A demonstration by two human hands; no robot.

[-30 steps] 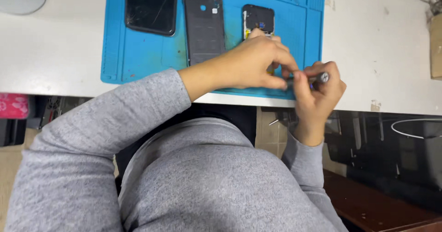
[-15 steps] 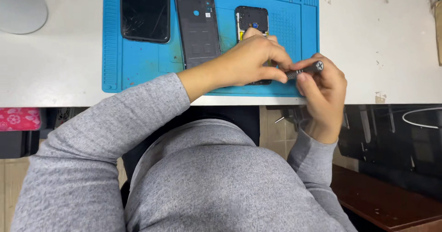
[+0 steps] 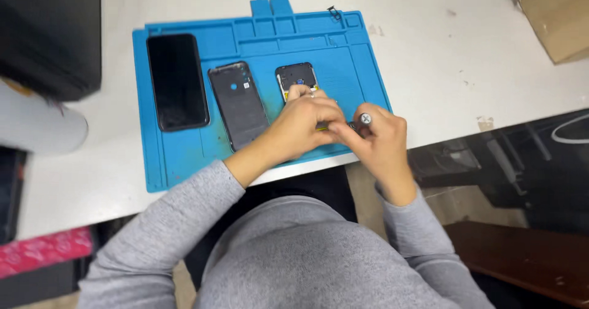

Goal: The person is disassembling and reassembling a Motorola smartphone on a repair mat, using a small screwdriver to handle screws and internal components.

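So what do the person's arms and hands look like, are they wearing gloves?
No gloves: both the left hand and the right hand are bare. Both arms wear long, soft grey sleeves of a plain knit top, ending at the wrists. No watch or bracelet shows.

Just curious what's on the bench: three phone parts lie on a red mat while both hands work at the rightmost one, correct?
Not quite: the head view shows the mat is blue, not red. Three phone parts do lie on it, and the left hand and right hand work at the rightmost part.
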